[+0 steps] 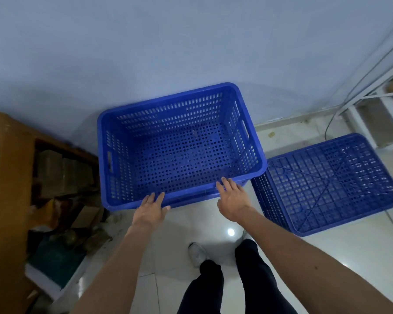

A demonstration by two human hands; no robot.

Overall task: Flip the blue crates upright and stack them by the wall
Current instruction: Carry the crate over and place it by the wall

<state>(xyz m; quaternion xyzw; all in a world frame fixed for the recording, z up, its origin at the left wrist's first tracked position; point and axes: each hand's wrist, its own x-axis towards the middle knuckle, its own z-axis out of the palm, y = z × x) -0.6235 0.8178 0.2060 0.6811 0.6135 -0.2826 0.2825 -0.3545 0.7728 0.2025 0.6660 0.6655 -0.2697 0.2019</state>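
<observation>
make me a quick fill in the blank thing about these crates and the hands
1. The first crate, by the wall, stands ____ with its opening up.
2. The left hand and right hand both touch its near ____.
3. The second crate lies ____ on the floor, ribbed bottom showing.
4. The second crate sits to the ____ of the first crate.

Missing words: upright; rim; upside down; right.
</observation>
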